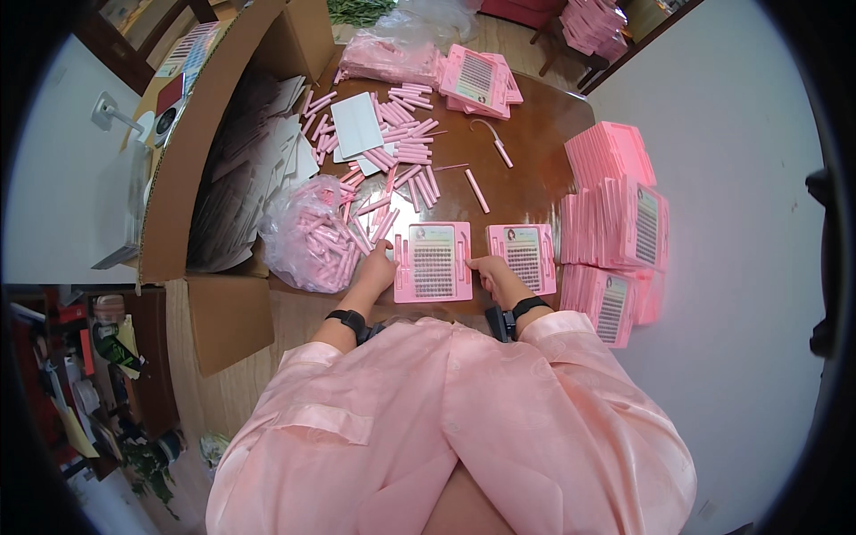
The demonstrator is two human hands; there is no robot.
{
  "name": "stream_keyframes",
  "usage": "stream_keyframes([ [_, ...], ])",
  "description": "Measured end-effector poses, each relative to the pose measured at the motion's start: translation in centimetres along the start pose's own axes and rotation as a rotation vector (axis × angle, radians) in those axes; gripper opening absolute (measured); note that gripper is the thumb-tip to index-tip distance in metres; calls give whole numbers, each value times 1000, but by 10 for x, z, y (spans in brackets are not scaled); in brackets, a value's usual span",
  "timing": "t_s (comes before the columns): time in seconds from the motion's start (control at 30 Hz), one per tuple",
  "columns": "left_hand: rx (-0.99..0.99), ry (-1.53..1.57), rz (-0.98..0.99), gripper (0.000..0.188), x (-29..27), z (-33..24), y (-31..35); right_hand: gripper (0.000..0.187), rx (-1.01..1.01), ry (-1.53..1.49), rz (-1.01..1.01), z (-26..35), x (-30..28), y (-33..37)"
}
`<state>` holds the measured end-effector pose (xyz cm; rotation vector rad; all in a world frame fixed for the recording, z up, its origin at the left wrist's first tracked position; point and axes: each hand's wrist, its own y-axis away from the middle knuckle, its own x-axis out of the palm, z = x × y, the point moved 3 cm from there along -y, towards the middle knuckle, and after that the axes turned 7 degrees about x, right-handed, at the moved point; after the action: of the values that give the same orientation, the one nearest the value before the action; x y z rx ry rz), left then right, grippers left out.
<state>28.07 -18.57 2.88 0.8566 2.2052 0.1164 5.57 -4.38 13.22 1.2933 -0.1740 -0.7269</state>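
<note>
A pink lash tray (433,300) lies flat on the table in front of me, with rows of dark false lashes on its card and slim slots along both sides. Beside its left edge is my left hand (381,266), fingers closed near the loose pink tubes (384,225); whatever is in them is too small to make out. At the tray's right edge my right hand (492,271) has its fingertips pressed together, their contents hidden. Partly under that hand lies a second pink lash tray (546,234).
Stacked pink trays (611,205) stand at the right against the wall. A clear bag of pink tubes (308,241) and a cardboard box (169,205) of white cards are at the left. A white card (357,123) rests on scattered tubes; more trays (477,78) lie at the back.
</note>
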Motion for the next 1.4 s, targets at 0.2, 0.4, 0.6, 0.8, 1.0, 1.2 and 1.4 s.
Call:
stream_keyframes([
  [0.2,1,-24,4,41,2,4,-3,25,-30,-104,33,-16,11,-84],
  [0.4,-14,-46,20,43,3,5,-4,42,-351,469,-350,-30,8,-134],
  [0.6,-54,-24,48,41,-10,-12,3,46,-415,616,-306,-34,9,-145],
  [0.8,-38,10,70,42,-20,-19,6,42,-262,395,-428,-31,10,-137],
  [1.0,2,66,86,44,-13,-8,1,34,-310,497,-437,-31,9,-161],
  [1.2,72,-13,104,83,-28,-20,26,25,-787,839,-570,-23,17,-156],
  [1.4,420,-14,196,49,-133,-97,147,9,-829,234,-458,-25,22,-116],
])
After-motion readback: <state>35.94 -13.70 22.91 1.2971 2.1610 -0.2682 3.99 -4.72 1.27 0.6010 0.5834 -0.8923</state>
